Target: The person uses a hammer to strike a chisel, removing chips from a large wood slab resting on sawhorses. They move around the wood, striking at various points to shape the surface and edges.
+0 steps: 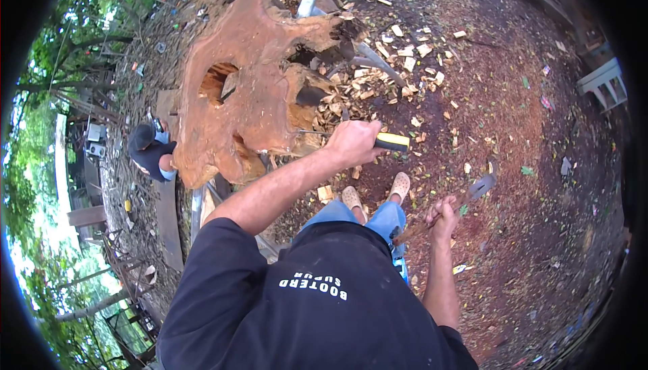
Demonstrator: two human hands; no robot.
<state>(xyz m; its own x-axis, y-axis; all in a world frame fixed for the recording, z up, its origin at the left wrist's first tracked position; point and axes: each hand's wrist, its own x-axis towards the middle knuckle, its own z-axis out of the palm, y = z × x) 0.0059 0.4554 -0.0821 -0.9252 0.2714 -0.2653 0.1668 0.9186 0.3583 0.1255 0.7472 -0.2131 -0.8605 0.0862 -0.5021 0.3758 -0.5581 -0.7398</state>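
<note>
Broad ground beside ragged-edged slab

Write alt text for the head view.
A person's left hand holds a yellow-handled chisel at a holed wood slab; the right hand grips a metal-headed tool. Wood chips litter the ground; another person is beside the slab.

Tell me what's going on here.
The wearer's left hand grips a yellow-and-black-handled tool, its thin metal end at the edge of a large, irregular wooden slab. The right hand holds a metal-headed tool out to the side, apart from the slab. Wood chips litter the ground. Another person is at the slab's left.
</note>
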